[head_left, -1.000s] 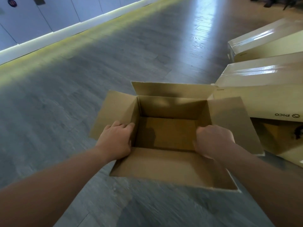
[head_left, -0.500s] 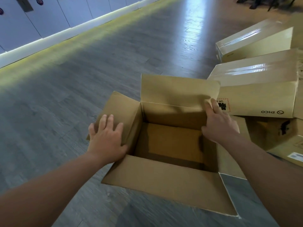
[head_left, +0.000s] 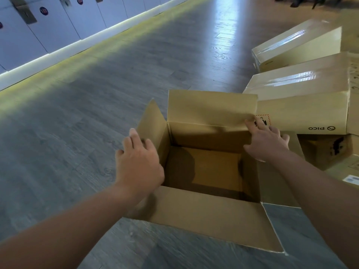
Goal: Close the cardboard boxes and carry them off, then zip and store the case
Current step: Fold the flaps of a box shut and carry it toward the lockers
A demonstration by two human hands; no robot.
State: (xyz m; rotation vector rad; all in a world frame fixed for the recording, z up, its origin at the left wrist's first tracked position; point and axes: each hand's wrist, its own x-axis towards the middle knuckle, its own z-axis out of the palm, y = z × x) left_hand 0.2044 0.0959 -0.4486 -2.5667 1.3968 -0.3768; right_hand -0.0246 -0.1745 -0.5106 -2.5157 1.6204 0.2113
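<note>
A: What is changed since half a second ago?
B: The left flap is raised under the spread left hand.

A: And the open box?
B: It is set on the floor, mouth up, long axis left-right; the right hand, fingers straight, is laid on the far flap.

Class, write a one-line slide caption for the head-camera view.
Left hand and right hand reach for flaps of an empty open cardboard box.
</note>
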